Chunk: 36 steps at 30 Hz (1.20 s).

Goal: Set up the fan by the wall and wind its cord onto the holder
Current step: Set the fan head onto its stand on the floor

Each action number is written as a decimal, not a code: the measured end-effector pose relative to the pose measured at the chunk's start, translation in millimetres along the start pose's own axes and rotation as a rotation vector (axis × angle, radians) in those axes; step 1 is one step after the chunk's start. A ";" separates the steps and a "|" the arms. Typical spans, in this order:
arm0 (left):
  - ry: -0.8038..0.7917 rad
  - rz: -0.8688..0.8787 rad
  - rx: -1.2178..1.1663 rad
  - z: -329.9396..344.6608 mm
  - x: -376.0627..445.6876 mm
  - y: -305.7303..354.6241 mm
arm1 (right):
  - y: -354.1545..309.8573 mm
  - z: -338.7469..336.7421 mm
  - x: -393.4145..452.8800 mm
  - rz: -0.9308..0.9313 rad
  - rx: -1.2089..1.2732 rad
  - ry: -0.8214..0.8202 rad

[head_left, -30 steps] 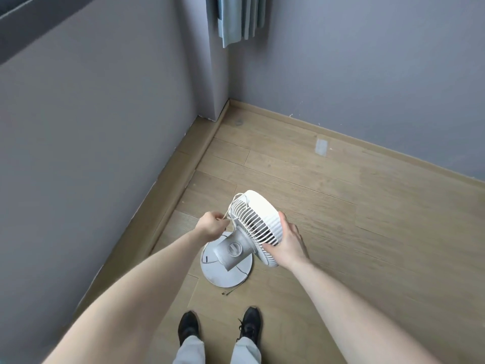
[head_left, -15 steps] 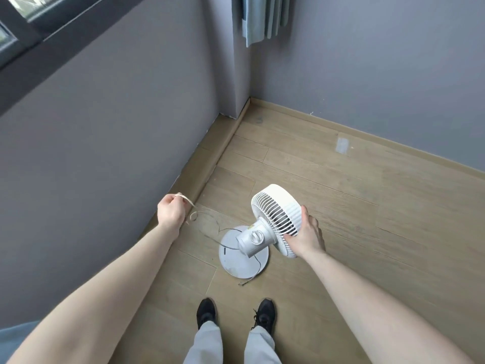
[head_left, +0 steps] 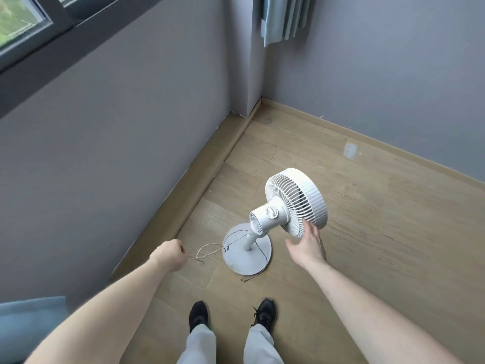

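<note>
A white fan stands upright on its round base on the wooden floor, close to the left wall. Its thin cord runs from the base leftward in a loop. My left hand grips the cord's end, low beside the skirting. To the right of the fan's stem, my right hand is spread with straight fingers just under the fan head's rim, holding nothing. Whether the fingertips touch the rim is unclear. A loose cord end lies on the floor in front of the base.
Grey walls meet in a corner ahead, with a wooden skirting board along the left. A curtain hangs at the top. A window is at the upper left. My two black shoes stand just behind the fan.
My right hand has let go of the fan head and opened. The fan now stands on the floor by itself. My left hand has come down, still holding the cord.
</note>
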<state>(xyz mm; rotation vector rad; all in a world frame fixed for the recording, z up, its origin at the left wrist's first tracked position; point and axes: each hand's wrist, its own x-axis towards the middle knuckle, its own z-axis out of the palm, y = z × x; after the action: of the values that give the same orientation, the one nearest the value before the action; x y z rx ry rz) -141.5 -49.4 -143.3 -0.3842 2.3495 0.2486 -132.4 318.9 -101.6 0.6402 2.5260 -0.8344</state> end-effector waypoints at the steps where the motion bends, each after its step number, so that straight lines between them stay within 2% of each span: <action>1: -0.007 0.017 -0.004 4.2 0.8 1.5 | -1.6 5.2 -2.4 0.014 0.019 -0.012; 6: -0.041 0.130 0.024 20.7 8.1 9.0 | -19.8 42.4 -8.8 0.120 0.139 -0.082; 11: -0.063 0.247 0.084 30.6 20.1 -3.9 | -49.6 74.5 -8.5 0.227 0.312 -0.059; 17: -0.152 0.334 0.160 37.8 35.3 -39.2 | -62.6 100.9 -29.4 0.234 0.303 -0.051; 27: -0.176 0.322 0.177 40.6 55.1 -43.9 | -14.4 136.6 -57.6 0.323 0.228 -0.155; 33: -0.181 0.385 0.159 60.1 88.2 -22.4 | 9.7 186.8 -43.3 0.393 0.221 -0.232; 36: -0.201 0.406 0.170 83.3 129.5 -10.0 | 19.8 223.3 -20.7 0.404 0.248 -0.221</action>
<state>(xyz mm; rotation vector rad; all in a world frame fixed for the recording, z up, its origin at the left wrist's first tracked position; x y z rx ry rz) -174.0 -61.1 -293.6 0.1966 2.2093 0.2618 -54.3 185.8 -265.4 1.0327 2.0172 -1.0077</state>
